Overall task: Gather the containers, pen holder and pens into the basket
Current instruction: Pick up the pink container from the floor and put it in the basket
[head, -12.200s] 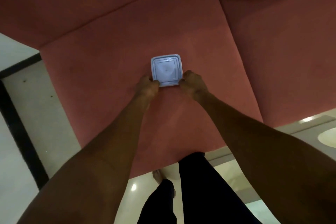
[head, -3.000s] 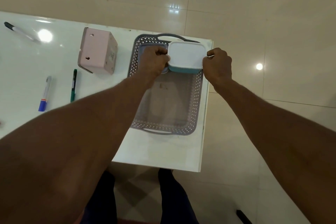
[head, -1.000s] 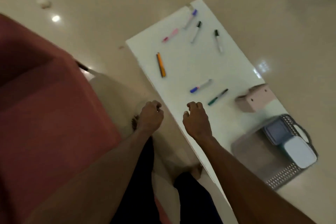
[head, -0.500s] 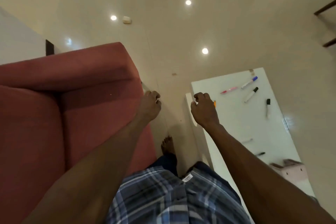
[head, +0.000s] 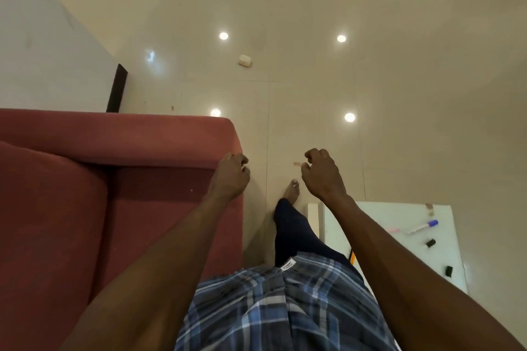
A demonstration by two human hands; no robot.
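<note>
From my remote seat: both arms reach forward, bare. My left hand (head: 231, 175) hangs over the outer corner of the dusty-red fabric sofa (head: 114, 179), fingers loosely curled, nothing in them. My right hand (head: 323, 177) hovers over the glossy cream tiled floor (head: 313, 80), fingers half-curled and apart, also holding nothing.

Task items in view are few. The glossy white rectangular table (head: 445, 265) sits at lower right, partly hidden behind my right forearm. On it lies a white marker with a blue cap (head: 423, 227); its long axis runs diagonally, blue cap pointing up-right towards the table's far edge. Just left of it is a pale pink pen (head: 393, 230), mostly hidden; I cannot tell which way it points. Two black pen tips (head: 430, 243) show nearer in, their barrels covered by the arm. A sliver of an orange pen (head: 352, 256) peeks out at the forearm's left edge, running roughly upright in the picture.

The sofa is matte and soft-edged, with a rounded cushion at left. The floor is hard and mirror-bright with ceiling-light reflections. A small pale block (head: 245, 61) lies on the floor, well away. A blue plaid shirt (head: 285, 308) fills the bottom, with a dark trouser leg (head: 293, 231) and bare foot (head: 291, 192) beyond.
</note>
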